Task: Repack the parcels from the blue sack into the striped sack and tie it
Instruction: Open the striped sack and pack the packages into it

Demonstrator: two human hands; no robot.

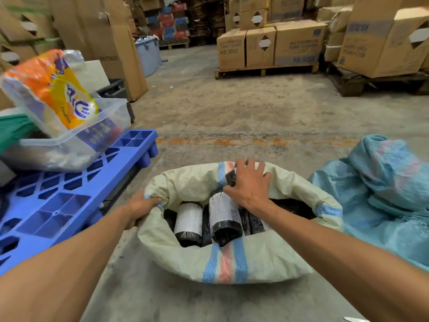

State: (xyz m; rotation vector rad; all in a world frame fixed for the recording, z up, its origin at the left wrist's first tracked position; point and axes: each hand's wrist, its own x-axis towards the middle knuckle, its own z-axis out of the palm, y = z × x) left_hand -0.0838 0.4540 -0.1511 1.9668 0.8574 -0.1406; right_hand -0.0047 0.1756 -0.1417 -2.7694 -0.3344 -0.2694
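Observation:
The striped sack (232, 263), pale with blue and red stripes, stands open on the floor in front of me. Inside it lie several black-wrapped parcels (188, 223) with white labels. My left hand (142, 205) grips the sack's left rim. My right hand (249, 184) reaches over the mouth and closes on a black parcel (230, 177) at the far side, above another labelled parcel (224, 219). The blue sack (383, 194) sits crumpled to the right, touching the striped sack.
A blue plastic pallet (69, 194) lies at the left, carrying a clear tub (76, 147) and an orange-and-white packet (51, 89). Cardboard boxes on wooden pallets (267, 49) stand at the back and right. Bare concrete floor (232, 108) stretches ahead.

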